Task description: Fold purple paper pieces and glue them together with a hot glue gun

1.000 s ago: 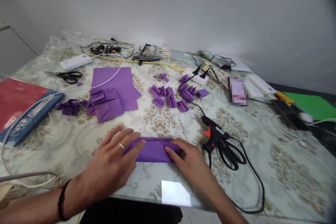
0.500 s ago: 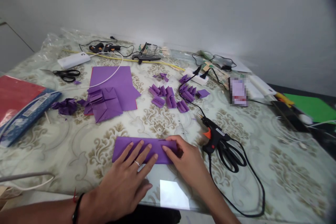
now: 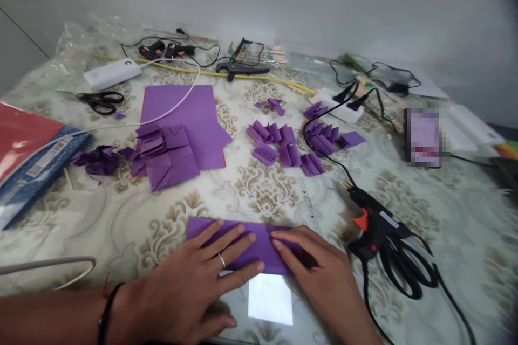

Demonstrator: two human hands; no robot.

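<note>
A folded strip of purple paper point(image 3: 263, 245) lies flat near the front edge of the table. My left hand point(image 3: 194, 280), a ring on one finger, rests on the strip's left half with its fingers stretched out flat. My right hand point(image 3: 319, 275) presses its fingertips on the strip's right half, fingers close together and flat. Neither hand grips anything.
A black glue gun point(image 3: 374, 221) and black scissors point(image 3: 408, 267) lie just right of my hands, cord trailing forward. Several small folded purple pieces point(image 3: 289, 145), purple sheets point(image 3: 178, 124), a second pair of scissors point(image 3: 99, 101), a power strip point(image 3: 340, 110) and a phone point(image 3: 423, 137) lie farther back. A red folder point(image 3: 24, 145) sits left.
My left hand slid from the strip's far edge down onto its left half and flattened. The view moved closer and shifted left.
</note>
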